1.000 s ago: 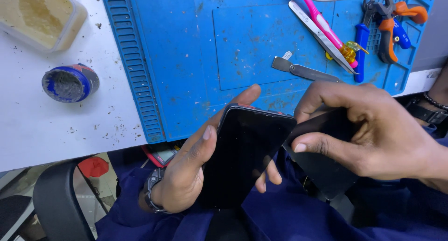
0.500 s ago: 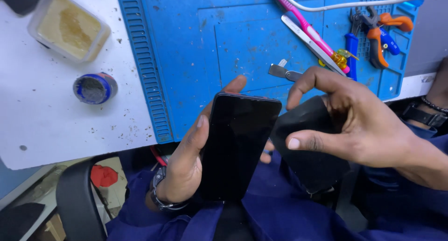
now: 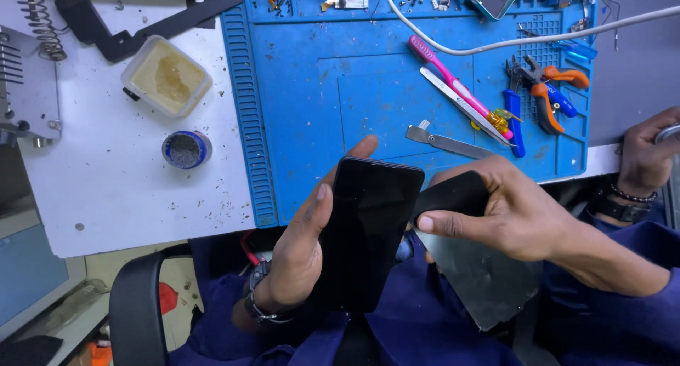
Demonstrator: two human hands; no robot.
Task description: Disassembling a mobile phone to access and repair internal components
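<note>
My left hand (image 3: pixel 301 260) grips a black smartphone (image 3: pixel 368 231) from its left side, dark screen up, thumb along the left edge and fingertips showing past the top. My right hand (image 3: pixel 517 217) pinches a dark flexible sheet (image 3: pixel 453 192) against the phone's right edge. The lower part of the sheet (image 3: pixel 489 281) hangs grey over my lap. Both hands sit in front of the table edge, above my blue sleeves.
A blue work mat (image 3: pixel 397 90) carries a pink toothbrush (image 3: pixel 446 76), tweezers (image 3: pixel 460 104), a metal pry tool (image 3: pixel 446 145), orange-handled pliers (image 3: pixel 556 90) and a white cable (image 3: pixel 496 44). To its left are a yellowish paste tub (image 3: pixel 166 76) and blue tin (image 3: pixel 186 149). Another person's hand (image 3: pixel 648 161) rests far right.
The view has tilted up, showing more of the table. The phone is held more upright in my left hand. My right hand keeps the dark sheet at the phone's right edge.
</note>
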